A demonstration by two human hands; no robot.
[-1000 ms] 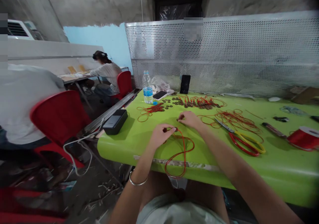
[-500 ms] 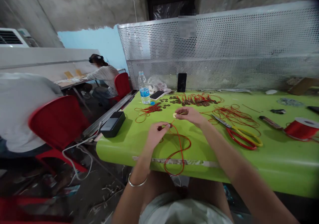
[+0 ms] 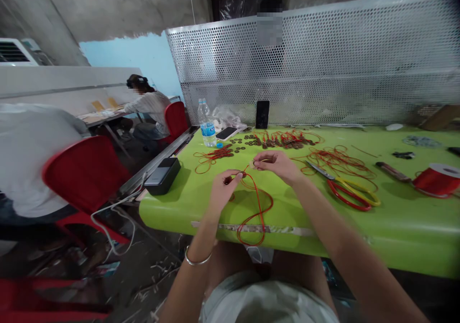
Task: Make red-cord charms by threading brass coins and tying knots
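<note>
My left hand (image 3: 227, 185) pinches a red cord (image 3: 259, 201) near a dark knot or bead at the fingertips. The cord's loop hangs down over the table's front edge. To the right and slightly higher, my right hand (image 3: 275, 164) is closed on a small pale, round, coin-like piece (image 3: 252, 164), its far part hidden by the fingers. A short stretch of cord runs between both hands. Behind them lie many dark coins strung with red cord (image 3: 283, 141), and a smaller corded bundle (image 3: 221, 152) at the left.
Scissors (image 3: 350, 193), loose red cord (image 3: 339, 162), a knife (image 3: 392, 171) and a red spool (image 3: 436, 181) lie on the right. A bottle (image 3: 207, 126), a flat phone (image 3: 227, 133), an upright phone (image 3: 262, 114) and a black box (image 3: 163, 176) stand or lie left and behind.
The view has tilted slightly, so the table sits a little higher. Both hands keep their grips, and the pale piece is now more covered by the right fingers.
</note>
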